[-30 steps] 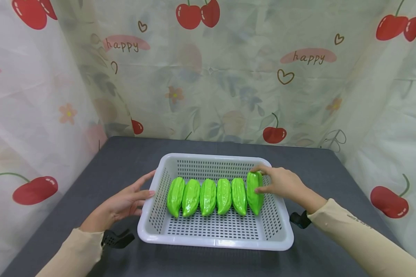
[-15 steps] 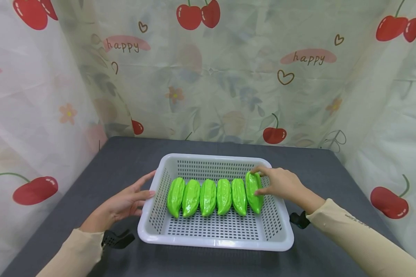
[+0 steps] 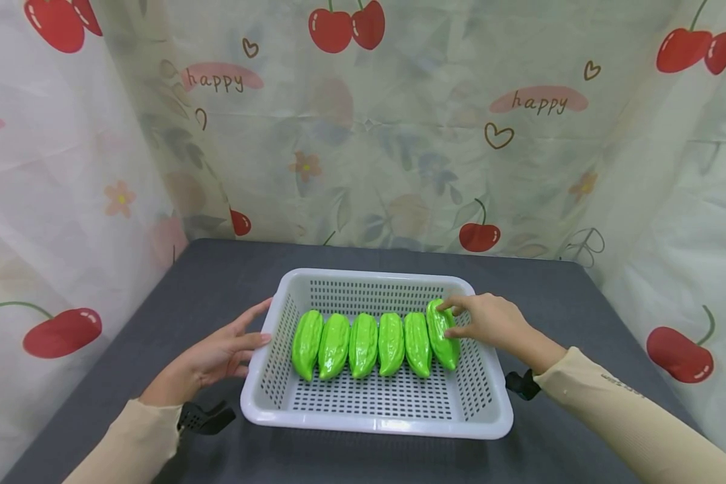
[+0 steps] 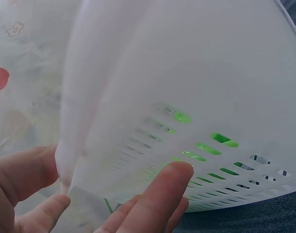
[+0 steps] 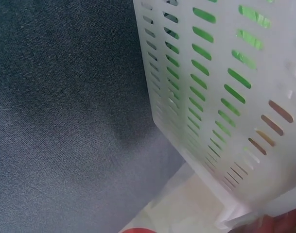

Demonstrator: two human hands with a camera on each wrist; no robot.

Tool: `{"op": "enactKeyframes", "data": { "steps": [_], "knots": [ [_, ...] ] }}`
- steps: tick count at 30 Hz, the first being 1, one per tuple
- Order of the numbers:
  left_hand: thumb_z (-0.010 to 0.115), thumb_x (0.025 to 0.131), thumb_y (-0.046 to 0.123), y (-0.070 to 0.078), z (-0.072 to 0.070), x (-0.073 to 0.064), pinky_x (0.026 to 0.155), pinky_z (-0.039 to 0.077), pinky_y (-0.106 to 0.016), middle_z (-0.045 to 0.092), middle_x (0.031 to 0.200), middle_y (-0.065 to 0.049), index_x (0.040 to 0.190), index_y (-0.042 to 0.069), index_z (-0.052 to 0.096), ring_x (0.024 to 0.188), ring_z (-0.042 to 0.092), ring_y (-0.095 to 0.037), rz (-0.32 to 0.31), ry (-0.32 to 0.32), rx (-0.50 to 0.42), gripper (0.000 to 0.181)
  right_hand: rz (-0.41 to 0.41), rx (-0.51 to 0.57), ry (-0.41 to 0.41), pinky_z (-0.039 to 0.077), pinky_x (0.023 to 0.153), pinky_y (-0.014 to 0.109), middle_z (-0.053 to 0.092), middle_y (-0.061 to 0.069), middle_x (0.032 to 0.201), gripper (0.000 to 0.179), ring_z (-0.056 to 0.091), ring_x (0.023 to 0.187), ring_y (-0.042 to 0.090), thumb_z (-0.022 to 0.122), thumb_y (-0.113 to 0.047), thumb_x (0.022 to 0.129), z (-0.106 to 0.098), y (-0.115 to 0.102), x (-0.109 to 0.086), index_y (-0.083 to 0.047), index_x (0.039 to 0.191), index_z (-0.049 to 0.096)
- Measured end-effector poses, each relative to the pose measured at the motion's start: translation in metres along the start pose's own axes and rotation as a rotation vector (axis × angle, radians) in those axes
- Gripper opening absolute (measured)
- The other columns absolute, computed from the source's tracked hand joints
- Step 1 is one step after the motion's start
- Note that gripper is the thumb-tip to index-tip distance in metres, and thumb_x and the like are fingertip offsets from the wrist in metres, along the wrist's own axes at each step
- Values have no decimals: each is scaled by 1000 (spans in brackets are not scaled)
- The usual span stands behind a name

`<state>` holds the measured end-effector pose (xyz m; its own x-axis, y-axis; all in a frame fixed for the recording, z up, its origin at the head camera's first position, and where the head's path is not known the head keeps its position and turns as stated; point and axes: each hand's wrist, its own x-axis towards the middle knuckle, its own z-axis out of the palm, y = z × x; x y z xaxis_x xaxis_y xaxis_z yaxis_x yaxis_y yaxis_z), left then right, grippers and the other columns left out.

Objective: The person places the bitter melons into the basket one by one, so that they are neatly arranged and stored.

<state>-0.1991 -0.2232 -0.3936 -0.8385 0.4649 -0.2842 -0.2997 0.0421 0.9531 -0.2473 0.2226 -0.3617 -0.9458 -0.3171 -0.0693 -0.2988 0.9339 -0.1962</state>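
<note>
A white plastic basket (image 3: 375, 425) sits on the dark table, with several glossy, ridged green bitter melons (image 3: 363, 344) side by side in it. My left hand (image 3: 224, 353) grips the basket's left rim; the left wrist view shows fingers (image 4: 157, 194) along its outer wall. Over the basket's right side, my right hand (image 3: 496, 326) holds the rightmost bitter melon (image 3: 440, 343) with bent index finger and thumb. This melon leans left at its far end. In the right wrist view the basket wall (image 5: 186, 145) hides most of the right hand.
The dark table (image 3: 544, 289) extends around the basket. Behind and on both sides hangs a pale curtain (image 3: 399, 121) with cherry prints. A black strap (image 3: 206, 417) is on the left wrist and another (image 3: 523, 384) on the right.
The rightmost bitter melon has shifted slightly left at its far end and tilted toward its neighbour. My right fingers have moved slightly with it. The left hand and basket stay in place.
</note>
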Motion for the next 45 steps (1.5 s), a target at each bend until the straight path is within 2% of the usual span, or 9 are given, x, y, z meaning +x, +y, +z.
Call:
{"op": "enactKeyframes", "data": {
  "steps": [10,24,45],
  "knots": [
    [57,98,16,1,1,0,84,53,-60,40,145,-27,155,36,0,110,64,-38,-4,3,-2,83,-4,-20,-25,49,54,25,71,6,113,60,64,80,17,82,-45,71,-4,1,0,-23,125,66],
    [57,98,16,0,0,0,84,52,-61,38,147,-27,155,37,-1,112,63,-39,1,0,-11,84,-19,11,-35,50,50,23,71,11,111,56,60,64,10,83,-42,72,-7,0,-2,-17,121,70],
    [57,98,16,0,0,-1,84,52,-61,39,147,-26,155,37,-1,112,63,-39,0,1,-11,84,-28,10,-29,49,52,23,71,9,113,56,61,70,11,83,-43,71,-5,1,-1,-18,120,70]
  ]
}}
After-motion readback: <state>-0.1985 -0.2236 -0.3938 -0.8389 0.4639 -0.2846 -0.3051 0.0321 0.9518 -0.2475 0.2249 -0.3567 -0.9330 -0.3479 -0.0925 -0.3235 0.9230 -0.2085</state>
